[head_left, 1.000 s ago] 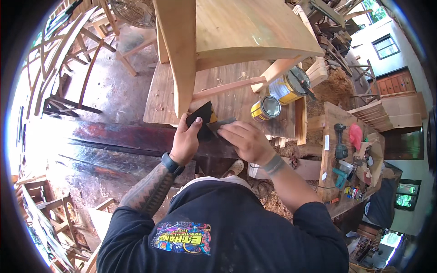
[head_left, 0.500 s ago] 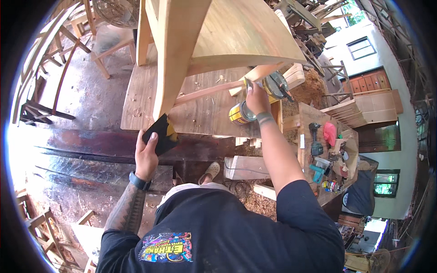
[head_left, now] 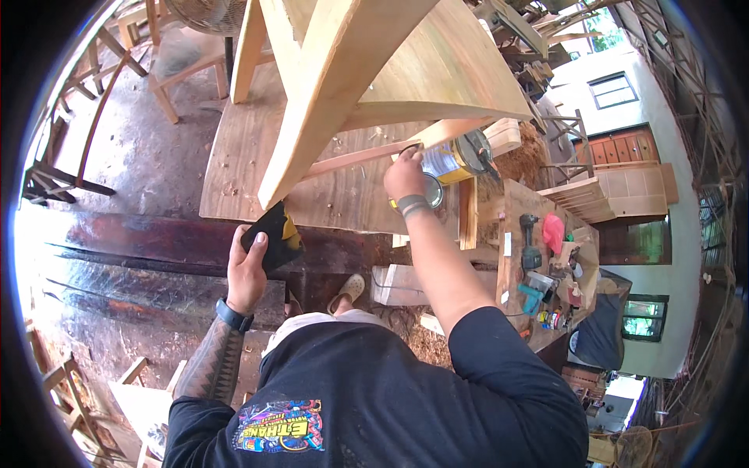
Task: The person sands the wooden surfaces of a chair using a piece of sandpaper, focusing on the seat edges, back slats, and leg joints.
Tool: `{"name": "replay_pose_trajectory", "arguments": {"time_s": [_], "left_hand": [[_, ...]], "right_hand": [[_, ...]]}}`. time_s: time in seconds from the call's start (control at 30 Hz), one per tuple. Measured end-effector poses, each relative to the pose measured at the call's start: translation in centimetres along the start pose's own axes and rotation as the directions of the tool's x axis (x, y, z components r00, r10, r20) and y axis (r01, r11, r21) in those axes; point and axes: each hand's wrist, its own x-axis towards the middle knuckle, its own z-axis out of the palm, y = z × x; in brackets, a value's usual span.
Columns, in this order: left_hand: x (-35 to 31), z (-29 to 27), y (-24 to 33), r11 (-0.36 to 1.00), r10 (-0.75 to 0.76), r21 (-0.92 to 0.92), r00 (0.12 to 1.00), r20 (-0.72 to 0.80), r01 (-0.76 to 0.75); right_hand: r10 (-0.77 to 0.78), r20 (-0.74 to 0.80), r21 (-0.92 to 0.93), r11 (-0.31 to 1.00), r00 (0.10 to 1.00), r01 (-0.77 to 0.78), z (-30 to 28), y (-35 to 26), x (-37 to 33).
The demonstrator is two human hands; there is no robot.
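My left hand [head_left: 248,269] holds a flat black board [head_left: 273,240] smeared with yellow paste, thumb on top. It is just below the foot of a pale wooden leg. That leg belongs to an unpainted wooden chair [head_left: 328,101] lying on the wooden tabletop [head_left: 242,183]. My right hand [head_left: 406,175] is closed on a small dark, flat tool, mostly hidden by the fingers, at the right end of the chair's thin reddish rail [head_left: 351,157]. Just beyond this hand an open small can [head_left: 433,190] shows partly, with a larger can [head_left: 460,156] behind it.
To the right a workbench [head_left: 515,210] bears a cordless drill [head_left: 530,249], a teal power tool [head_left: 532,296] and a pink bag [head_left: 553,232]. A fan [head_left: 207,14] stands at the far left. Wooden frames line the left side. A timber block [head_left: 398,285] lies near my foot.
My right hand has moved left, from beside the cans to the chair's rail, with the tool. The chair leg appears tilted differently. My left hand still holds the board.
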Motion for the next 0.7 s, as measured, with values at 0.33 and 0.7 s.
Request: {"name": "replay_pose_trajectory", "arguments": {"time_s": [0.33,0.7], "left_hand": [[0.7,-1.3,-0.6,1.0,-0.012,0.027,1.0,-0.003,0.012],[0.1,-1.5,-0.7,1.0,-0.025,0.014,0.999,0.046,0.024]], "right_hand": [[-0.285,0.093,-0.082,0.953,0.954,0.292,-8.3,0.8,2.4],[-0.142,0.164,-0.125,0.979,0.976,0.164,-5.9,3.4,5.4]]}}
